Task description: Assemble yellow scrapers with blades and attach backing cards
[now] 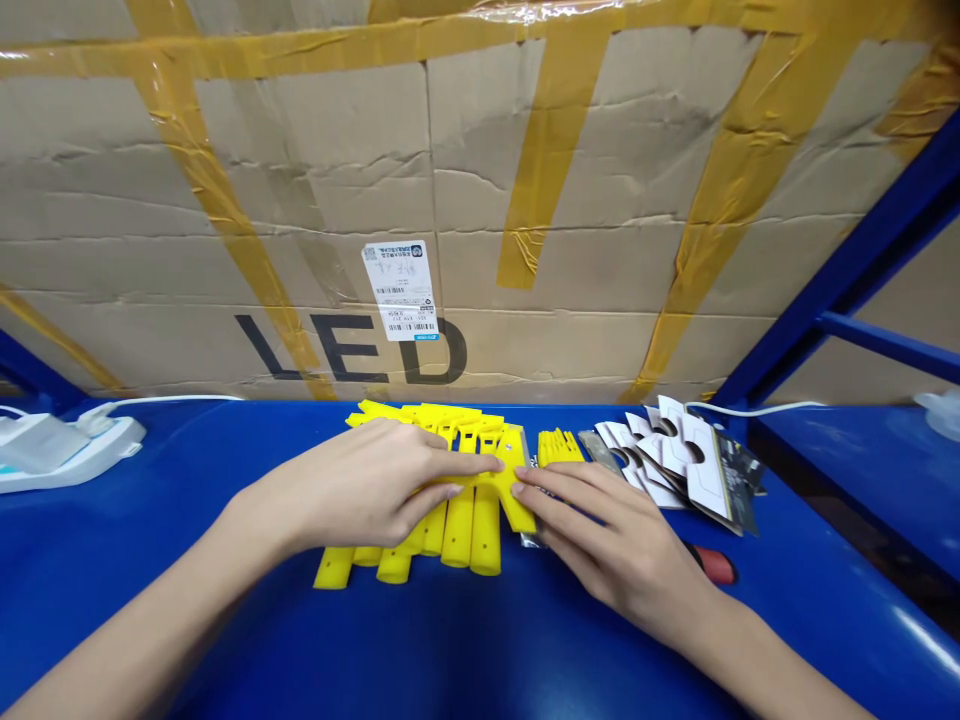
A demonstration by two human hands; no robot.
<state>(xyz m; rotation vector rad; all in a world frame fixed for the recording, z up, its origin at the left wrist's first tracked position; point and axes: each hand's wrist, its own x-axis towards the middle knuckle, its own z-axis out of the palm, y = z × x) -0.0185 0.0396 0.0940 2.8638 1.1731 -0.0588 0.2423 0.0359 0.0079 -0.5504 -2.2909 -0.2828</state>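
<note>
A yellow plastic scraper-like piece (513,506) with a small screw near its top lies at the right end of a row of similar yellow pieces (456,530). These have round tubular handles pointing toward me and overlap each other. My left hand (375,480) reaches over the row, index finger stretched out and its tip touching the right-hand piece; the thumb is apart below it. From the other side, my right hand (611,530) rests its extended fingertips on the same piece. What lies under both palms is hidden.
Several yellow comb-like parts (559,446) lie behind my right hand. White-and-black cards (701,460) fan out at the right, near a red-and-black handle (716,566). A white power strip (97,450) sits at the left. A large taped carton (480,200) stands behind the blue surface (300,660).
</note>
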